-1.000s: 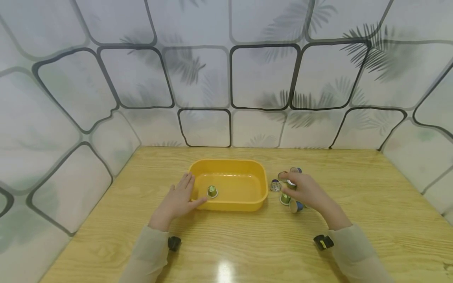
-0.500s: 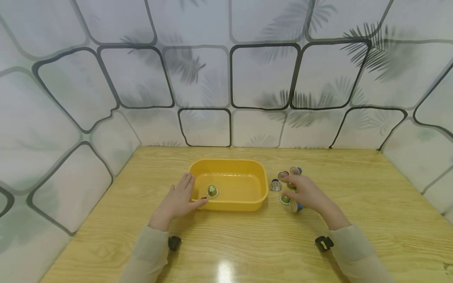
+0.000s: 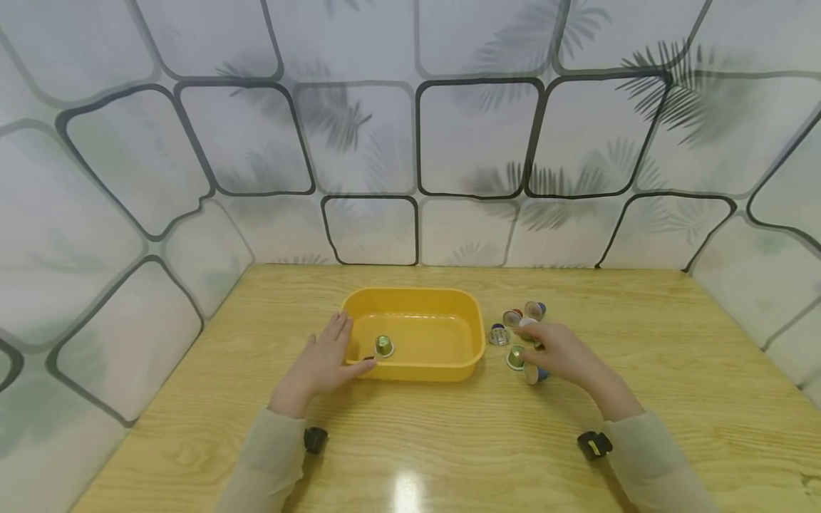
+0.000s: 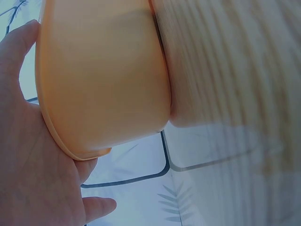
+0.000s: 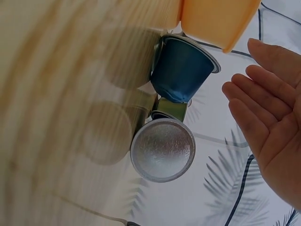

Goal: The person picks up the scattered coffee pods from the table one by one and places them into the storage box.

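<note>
My left hand (image 3: 321, 363) rests on the left end of a yellow tray (image 3: 417, 373), its fingers along the side and its thumb at the front rim. A green coffee capsule (image 3: 383, 346) stands in the tray. Close to the left thumb a small dark red piece (image 3: 369, 359) peeks over the rim, mostly hidden. My right hand (image 3: 564, 353) hovers over a cluster of capsules, including a green capsule (image 3: 516, 358) and a blue capsule (image 3: 535, 374). In the right wrist view its fingers (image 5: 254, 94) extend loosely with nothing between them, apart from the blue capsule (image 5: 183, 68).
Right of the tray lie a clear-rimmed capsule (image 3: 499, 335), a red capsule (image 3: 512, 318) and another blue capsule (image 3: 535, 310). A foil lid (image 5: 163, 150) faces the right wrist camera. The wooden table (image 3: 410, 427) meets a patterned backdrop (image 3: 474, 228) behind and at the sides.
The dark red piece has appeared in the tray by the left thumb. My right hand has drawn slightly right and down, uncovering more of the capsules. The left hand stays put.
</note>
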Motion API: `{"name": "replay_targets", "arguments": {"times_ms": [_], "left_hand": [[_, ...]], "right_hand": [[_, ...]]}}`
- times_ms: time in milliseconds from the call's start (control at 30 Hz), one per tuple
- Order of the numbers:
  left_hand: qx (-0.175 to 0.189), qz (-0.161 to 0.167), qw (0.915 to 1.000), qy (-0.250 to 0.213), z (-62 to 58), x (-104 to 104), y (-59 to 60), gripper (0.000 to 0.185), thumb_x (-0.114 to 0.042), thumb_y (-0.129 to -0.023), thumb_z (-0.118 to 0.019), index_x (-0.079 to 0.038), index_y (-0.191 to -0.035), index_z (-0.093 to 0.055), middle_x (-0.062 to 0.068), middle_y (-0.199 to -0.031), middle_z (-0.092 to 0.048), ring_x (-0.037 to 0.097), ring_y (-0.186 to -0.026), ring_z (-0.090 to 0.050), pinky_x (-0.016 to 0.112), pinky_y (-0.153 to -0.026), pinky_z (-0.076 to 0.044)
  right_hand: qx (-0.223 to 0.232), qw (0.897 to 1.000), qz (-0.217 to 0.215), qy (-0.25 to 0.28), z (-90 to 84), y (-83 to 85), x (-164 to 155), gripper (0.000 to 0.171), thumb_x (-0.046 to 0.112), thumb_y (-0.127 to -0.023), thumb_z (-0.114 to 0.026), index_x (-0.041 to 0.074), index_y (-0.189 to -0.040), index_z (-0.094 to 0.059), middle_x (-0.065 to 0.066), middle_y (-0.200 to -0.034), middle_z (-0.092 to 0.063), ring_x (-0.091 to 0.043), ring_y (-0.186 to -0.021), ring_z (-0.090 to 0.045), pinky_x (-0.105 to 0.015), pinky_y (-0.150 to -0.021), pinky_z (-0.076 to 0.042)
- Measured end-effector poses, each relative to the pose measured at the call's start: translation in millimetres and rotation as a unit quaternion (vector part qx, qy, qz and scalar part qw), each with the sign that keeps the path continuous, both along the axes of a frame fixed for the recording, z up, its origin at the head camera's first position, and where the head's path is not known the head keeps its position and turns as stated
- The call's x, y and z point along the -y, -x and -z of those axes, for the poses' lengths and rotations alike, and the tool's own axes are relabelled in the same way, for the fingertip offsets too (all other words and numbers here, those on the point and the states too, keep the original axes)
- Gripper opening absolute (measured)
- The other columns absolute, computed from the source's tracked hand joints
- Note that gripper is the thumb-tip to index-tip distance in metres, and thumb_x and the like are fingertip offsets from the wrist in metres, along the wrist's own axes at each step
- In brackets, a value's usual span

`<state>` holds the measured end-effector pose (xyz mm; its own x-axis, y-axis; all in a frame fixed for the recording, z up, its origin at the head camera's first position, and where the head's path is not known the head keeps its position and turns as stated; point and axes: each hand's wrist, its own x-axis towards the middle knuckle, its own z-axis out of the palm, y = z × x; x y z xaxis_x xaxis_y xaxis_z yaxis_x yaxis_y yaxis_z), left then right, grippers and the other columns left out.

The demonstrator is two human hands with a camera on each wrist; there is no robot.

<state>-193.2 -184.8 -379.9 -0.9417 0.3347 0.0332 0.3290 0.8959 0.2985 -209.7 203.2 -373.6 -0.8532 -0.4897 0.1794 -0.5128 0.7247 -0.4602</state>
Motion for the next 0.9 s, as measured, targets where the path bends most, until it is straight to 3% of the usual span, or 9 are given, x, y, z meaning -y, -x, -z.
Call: {"name": "replay_targets", "arguments": {"times_ms": [633,900], "left_hand": [[-0.001,0.0,1.0,0.002,-0.5,-0.5,0.2,0.093,-0.062,-0.081,-0.044,0.006,-0.138,-0.015,0.019,-0.145,-0.009,0.029,-0.132,-0.004,0.058,-0.098,-0.013],[0.001,0.0,1.0,0.003,-0.7,-0.3,-0.7,0.095,-0.064,-0.081,-0.041,0.005,-0.139,-0.014,0.018,-0.145,-0.008,0.029,-0.132,-0.004,0.057,-0.098,-0.013]], "right_hand": [[0.05,0.998,-0.009,-0.027,3.4,-1.8,-7.2,0.031,0.008,-0.077,-0.064,-0.003,-0.106,-0.06,-0.013,-0.102,-0.061,-0.031,-0.095,-0.056,-0.045,-0.078,-0.045],[0.069,0.997,-0.01,-0.039,3.5,-1.0,-6.1,0.027,0.009,-0.078,-0.064,0.0,-0.104,-0.061,-0.011,-0.099,-0.062,-0.022,-0.086,-0.056,-0.035,-0.068,-0.047]]}}
